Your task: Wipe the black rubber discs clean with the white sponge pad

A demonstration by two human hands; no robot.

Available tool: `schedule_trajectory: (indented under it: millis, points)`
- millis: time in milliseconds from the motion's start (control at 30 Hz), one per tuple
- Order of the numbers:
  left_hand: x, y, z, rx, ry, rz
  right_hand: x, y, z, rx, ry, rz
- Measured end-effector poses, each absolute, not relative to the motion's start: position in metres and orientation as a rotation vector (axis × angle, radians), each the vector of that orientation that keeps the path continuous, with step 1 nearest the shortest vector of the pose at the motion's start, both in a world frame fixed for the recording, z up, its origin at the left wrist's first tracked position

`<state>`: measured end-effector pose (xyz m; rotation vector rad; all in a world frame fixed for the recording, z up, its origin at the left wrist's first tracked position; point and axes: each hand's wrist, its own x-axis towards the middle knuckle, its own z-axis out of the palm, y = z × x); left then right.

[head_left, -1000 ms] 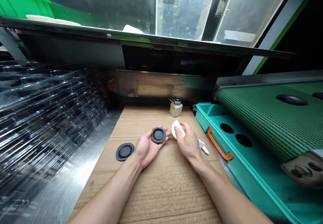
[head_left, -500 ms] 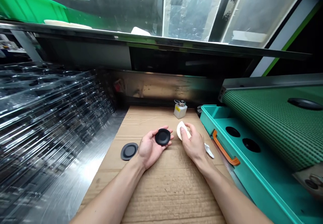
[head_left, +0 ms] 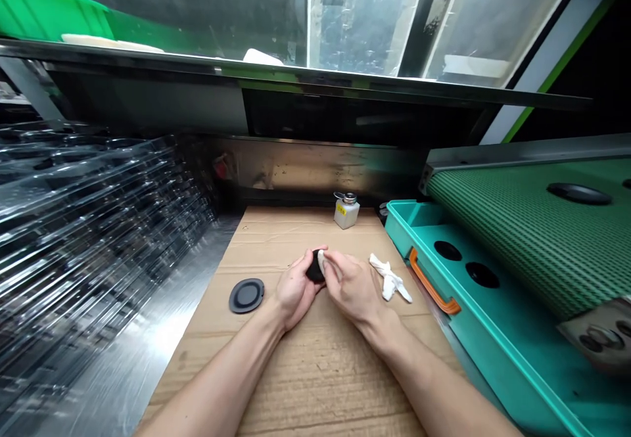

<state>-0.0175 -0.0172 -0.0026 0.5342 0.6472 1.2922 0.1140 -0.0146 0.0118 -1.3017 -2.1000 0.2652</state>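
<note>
My left hand (head_left: 294,292) is closed around a small black round disc (head_left: 313,270), holding it above the cardboard. Pinched in my right hand (head_left: 351,286) is a white pad (head_left: 321,261), pressed against the disc's right part. My fingers hide much of both the disc and the pad. A dark grey disc with a raised ring (head_left: 246,296) lies flat on the cardboard, left of my left hand. Crumpled white cloth (head_left: 389,279) rests to the right of my right hand. Behind the hands stands a whitish bottle with a metal top and yellow label (head_left: 347,213).
Brown cardboard (head_left: 315,378) covers the worktop. Stacked clear plastic trays (head_left: 98,227) stand on the left. A teal bin (head_left: 522,351) with an orange handle (head_left: 434,286) holds black discs at the right, below a green conveyor belt (head_left: 513,207). A metal shelf edge (head_left: 296,75) crosses above.
My right hand has moved left and brought the white pad onto the black disc. The white cloth it partly covered now shows. The view has shifted slightly.
</note>
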Motion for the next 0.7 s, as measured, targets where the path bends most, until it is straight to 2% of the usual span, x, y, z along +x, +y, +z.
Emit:
schedule_trajectory:
  millis: [167, 300, 467, 700]
  points:
    - [-0.018, -0.017, -0.004, 0.508, 0.645, 1.307, 0.114, -0.015, 0.02, -1.149, -2.21, 0.401]
    - [-0.018, -0.017, -0.002, 0.51, 0.653, 1.313, 0.118, -0.012, 0.02, -1.322, -2.119, 0.305]
    - [-0.015, -0.017, -0.001, 0.515, 0.659, 1.306, 0.118, -0.011, 0.014, -1.146, -2.187, 0.448]
    - [-0.029, -0.013, 0.0, 0.416, 0.639, 1.335, 0.129, 0.003, 0.007, -1.413, -1.852, 0.228]
